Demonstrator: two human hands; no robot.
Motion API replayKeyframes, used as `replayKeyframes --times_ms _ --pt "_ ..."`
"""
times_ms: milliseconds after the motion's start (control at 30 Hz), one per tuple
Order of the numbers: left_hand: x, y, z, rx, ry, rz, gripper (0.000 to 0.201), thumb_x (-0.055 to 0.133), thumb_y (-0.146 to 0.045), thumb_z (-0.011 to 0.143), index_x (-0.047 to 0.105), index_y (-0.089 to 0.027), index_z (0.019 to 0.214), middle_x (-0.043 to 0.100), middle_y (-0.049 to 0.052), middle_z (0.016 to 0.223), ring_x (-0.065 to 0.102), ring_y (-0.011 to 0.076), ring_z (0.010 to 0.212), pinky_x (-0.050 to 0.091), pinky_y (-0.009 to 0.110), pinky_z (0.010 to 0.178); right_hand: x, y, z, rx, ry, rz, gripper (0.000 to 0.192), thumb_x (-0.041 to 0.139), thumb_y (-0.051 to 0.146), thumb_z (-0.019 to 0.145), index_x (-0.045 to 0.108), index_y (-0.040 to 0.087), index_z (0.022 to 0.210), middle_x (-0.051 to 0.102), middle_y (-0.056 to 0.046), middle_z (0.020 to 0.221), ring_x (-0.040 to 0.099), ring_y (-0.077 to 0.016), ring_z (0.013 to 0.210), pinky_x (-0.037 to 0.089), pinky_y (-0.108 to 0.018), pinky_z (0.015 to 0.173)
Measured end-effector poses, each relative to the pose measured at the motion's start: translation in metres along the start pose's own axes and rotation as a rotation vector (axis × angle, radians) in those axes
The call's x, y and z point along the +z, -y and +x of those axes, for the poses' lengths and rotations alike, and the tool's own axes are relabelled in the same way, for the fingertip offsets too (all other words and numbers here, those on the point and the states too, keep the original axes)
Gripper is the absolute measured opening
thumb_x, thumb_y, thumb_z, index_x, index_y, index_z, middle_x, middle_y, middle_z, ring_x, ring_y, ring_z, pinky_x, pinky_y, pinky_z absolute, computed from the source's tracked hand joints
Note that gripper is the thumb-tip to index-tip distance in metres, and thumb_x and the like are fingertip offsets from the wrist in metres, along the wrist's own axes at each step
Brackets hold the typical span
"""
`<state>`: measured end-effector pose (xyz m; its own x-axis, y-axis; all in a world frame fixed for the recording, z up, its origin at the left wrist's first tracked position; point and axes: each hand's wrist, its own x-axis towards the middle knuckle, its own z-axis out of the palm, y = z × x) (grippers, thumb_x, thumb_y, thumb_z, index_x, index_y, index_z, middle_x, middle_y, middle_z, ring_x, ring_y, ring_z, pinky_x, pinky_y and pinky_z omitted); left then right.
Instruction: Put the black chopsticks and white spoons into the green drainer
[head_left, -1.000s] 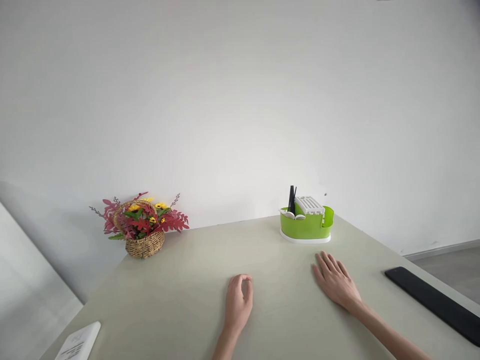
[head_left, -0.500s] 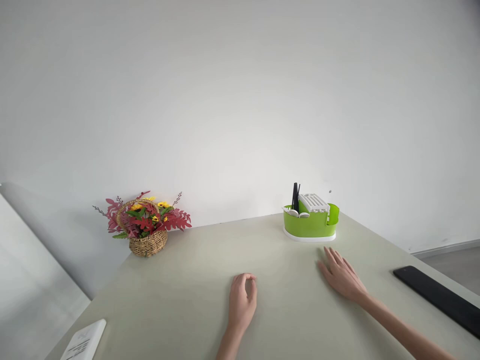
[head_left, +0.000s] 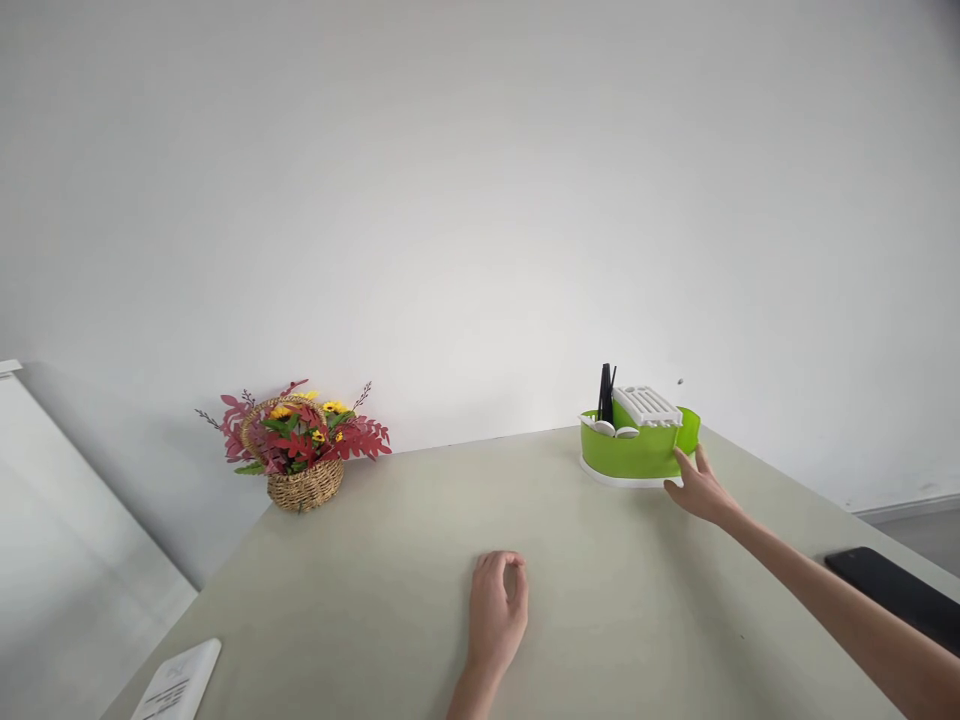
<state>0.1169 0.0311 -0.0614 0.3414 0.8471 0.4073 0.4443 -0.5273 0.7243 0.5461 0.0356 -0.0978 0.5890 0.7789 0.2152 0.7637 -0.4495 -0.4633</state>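
Note:
My right hand reaches to the near right end of a green and white cutlery holder, its fingers apart. The fingertips are at the holder's side and seem to touch it; no grip shows. In the holder stand black chopsticks, and white spoons lean at its left front. A white slatted rack tops its middle. My left hand rests on the table, curled, thumb and fingertips meeting round a small gap with nothing in it.
At the back left of the table stands a wicker basket of red and yellow artificial flowers. A white printed box or card lies at the front left. A long black object lies near the right edge. A white wall rises behind.
My right hand has moved forward from the bare tabletop to the right end of the cutlery holder. My left hand keeps its curled pose. The view has shifted slightly left.

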Motion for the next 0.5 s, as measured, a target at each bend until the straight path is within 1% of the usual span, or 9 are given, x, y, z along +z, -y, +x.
replayKeyframes --times_ms 67,133,233,333,433,500 --pt "0.001 -0.001 0.001 0.0 0.005 0.006 0.02 0.049 -0.033 0.098 0.067 -0.025 0.094 0.072 0.008 0.098 0.067 0.026 0.099 0.055 0.046 0.091 0.001 0.001 -0.006 0.001 0.015 -0.001 0.08 0.043 0.046 0.09 0.022 0.015 0.161 0.002 -0.025 0.17 0.063 -0.0389 0.124 0.051 -0.052 0.1" --pt "0.002 -0.001 0.002 0.006 0.012 0.014 0.02 0.049 -0.033 0.098 0.067 -0.025 0.094 0.072 0.007 0.098 0.067 0.026 0.099 0.054 0.046 0.092 0.002 0.004 -0.015 -0.01 0.023 -0.004 0.077 0.04 0.047 0.092 0.023 0.016 0.161 -0.002 -0.024 0.17 0.067 -0.0376 0.118 0.054 -0.051 0.094" --pt "0.004 -0.001 0.003 0.017 0.02 0.03 0.021 0.048 -0.032 0.098 0.067 -0.025 0.094 0.072 0.007 0.097 0.067 0.0261 0.099 0.053 0.046 0.093 0.002 0.015 -0.031 -0.042 0.026 -0.004 0.076 0.037 0.048 0.094 0.021 0.017 0.162 -0.004 -0.023 0.171 0.069 -0.0354 0.115 0.056 -0.048 0.088" --pt "0.004 -0.001 0.004 0.019 0.027 0.039 0.02 0.049 -0.032 0.098 0.067 -0.025 0.094 0.073 0.007 0.098 0.067 0.026 0.099 0.053 0.046 0.093 0.006 0.03 -0.047 -0.076 0.022 0.002 0.076 0.035 0.047 0.096 0.014 0.02 0.163 -0.007 -0.023 0.17 0.071 -0.0333 0.108 0.057 -0.047 0.081" --pt "0.003 -0.002 0.003 0.025 0.029 0.031 0.02 0.049 -0.032 0.098 0.067 -0.024 0.094 0.072 0.007 0.098 0.067 0.0258 0.099 0.054 0.045 0.092 0.011 0.047 -0.061 -0.106 0.015 0.006 0.076 0.034 0.046 0.096 0.01 0.022 0.164 -0.011 -0.022 0.17 0.072 -0.0334 0.104 0.058 -0.046 0.073" --pt "0.002 -0.003 0.002 0.027 0.024 0.022 0.02 0.049 -0.032 0.098 0.067 -0.025 0.093 0.072 0.007 0.097 0.067 0.0257 0.099 0.054 0.044 0.092 0.014 0.059 -0.07 -0.13 0.01 0.009 0.075 0.034 0.045 0.096 0.011 0.022 0.164 -0.012 -0.022 0.17 0.072 -0.0341 0.104 0.058 -0.046 0.073"
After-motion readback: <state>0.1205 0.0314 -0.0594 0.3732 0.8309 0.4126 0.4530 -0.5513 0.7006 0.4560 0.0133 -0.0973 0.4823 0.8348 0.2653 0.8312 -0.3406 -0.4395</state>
